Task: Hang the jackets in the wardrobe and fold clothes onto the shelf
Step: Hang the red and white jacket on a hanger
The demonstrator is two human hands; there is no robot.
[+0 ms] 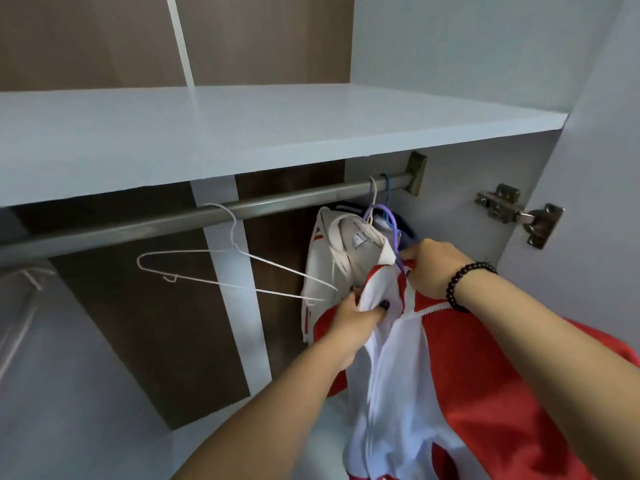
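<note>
A red and white jacket [450,368] hangs open in front of me on a purple hanger [389,220], whose hook is just below the metal rail [207,213]. My left hand [356,315] grips the jacket's white collar. My right hand [429,268] pinches the collar and the hanger's neck from the right. A beige jacket [336,261] hangs on the rail right behind them, with a dark garment on a blue hanger [388,188] further right.
An empty white wire hanger [214,268] hangs on the rail to the left, another white hanger [24,289] at the far left. A grey shelf [242,133] lies above the rail. The wardrobe's right wall carries a door hinge [519,213].
</note>
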